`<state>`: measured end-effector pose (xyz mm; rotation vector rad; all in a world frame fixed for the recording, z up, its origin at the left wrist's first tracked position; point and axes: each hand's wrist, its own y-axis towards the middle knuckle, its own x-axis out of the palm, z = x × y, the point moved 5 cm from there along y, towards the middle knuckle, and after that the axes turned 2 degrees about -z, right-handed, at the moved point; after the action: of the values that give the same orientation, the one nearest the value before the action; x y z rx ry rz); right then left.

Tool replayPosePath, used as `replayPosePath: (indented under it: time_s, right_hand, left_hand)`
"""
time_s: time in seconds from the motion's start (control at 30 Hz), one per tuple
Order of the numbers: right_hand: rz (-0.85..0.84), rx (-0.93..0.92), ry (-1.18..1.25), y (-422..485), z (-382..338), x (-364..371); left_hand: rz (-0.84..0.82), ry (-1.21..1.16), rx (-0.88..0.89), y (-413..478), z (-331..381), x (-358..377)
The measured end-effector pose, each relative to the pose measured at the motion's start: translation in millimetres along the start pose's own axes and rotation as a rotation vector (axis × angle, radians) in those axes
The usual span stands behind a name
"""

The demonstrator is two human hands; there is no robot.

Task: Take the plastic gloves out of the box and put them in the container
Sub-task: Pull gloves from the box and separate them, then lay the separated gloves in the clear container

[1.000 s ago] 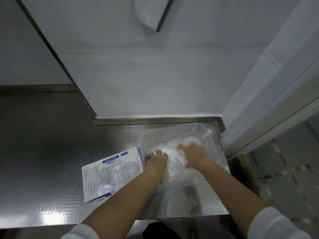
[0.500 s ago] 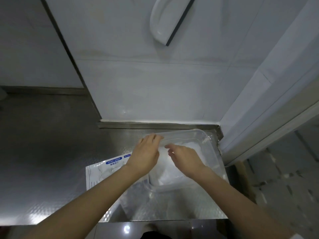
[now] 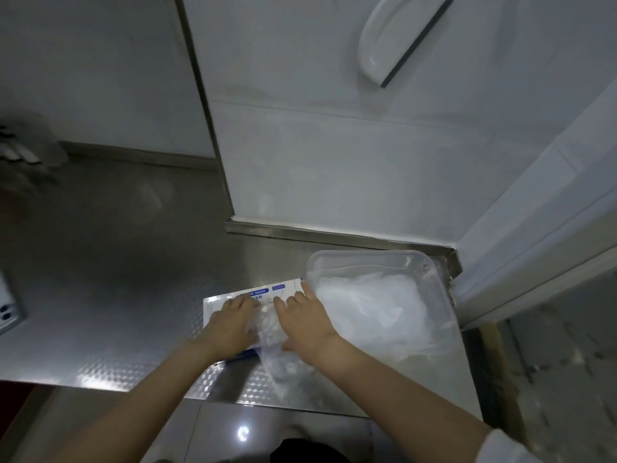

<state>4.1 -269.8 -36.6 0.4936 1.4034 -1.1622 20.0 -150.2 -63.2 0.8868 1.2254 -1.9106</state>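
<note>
While both hands sit over the box (image 3: pixel 260 292), a bunch of clear gloves (image 3: pixel 275 352) lies between them, spilling from the box top toward the near edge of the worktop (image 3: pixel 133 295).

Left hand (image 3: pixel 230 324): on the left half of the box, knuckles up, fingers curled down into the gloves, gripping them. Right hand (image 3: pixel 303 320): on the right end of the box, fingers fairly straight and spread, tips pointing far, resting flat. Its thumb touches the gloves on the near side, with no clear pinch.

Box: white card with blue labels, lying flat on the worktop, its right end just beside the container (image 3: pixel 367 253). Whether they touch cannot be told.

Container: clear plastic tub with rounded corners, in the far right corner of the worktop, close to the wall (image 3: pixel 334 162). It holds a glove pile (image 3: pixel 370 305), white and crumpled, filling most of the tub.

Worktop: patterned stainless steel with a raised metal lip along the far side. The wall is white tile. A white squeegee (image 3: pixel 397 38) with a dark blade hangs on it, top right. A socket plate (image 3: pixel 6 312) shows at the far left edge. A white sleeve (image 3: pixel 507 446) covers the right arm, bottom right. Speckled floor (image 3: pixel 551 329) shows right of the worktop.
</note>
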Motion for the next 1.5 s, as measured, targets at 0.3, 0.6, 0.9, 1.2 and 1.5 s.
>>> replayPosePath:
  time_s: [0.3, 0.6, 0.9, 1.2, 1.5]
  right_hand:
    - [-0.014, 0.006, 0.163, 4.4, 3.9, -16.4]
    - [0.17, 0.167, 0.477, -11.8, 45.4, -44.5]
    - [0.331, 0.443, 0.649, -47.0, 119.1, -53.2]
    - [0.207, 0.35, 0.935, -63.6, 120.8, -31.5]
    - [0.259, 0.333, 1.558, -79.6, 125.5, -19.7]
  left_hand:
    - [0.03, 0.003, 0.014, -2.9, -1.6, 7.8]
    - [0.038, 0.031, -0.018, -0.7, -7.0, 11.5]
    - [0.022, -0.144, 0.013, -1.1, -3.3, -0.7]
    - [0.438, -0.186, 0.532, -17.2, 79.4, -67.5]
    - [0.427, -0.547, 0.275, -15.4, 94.4, -76.7]
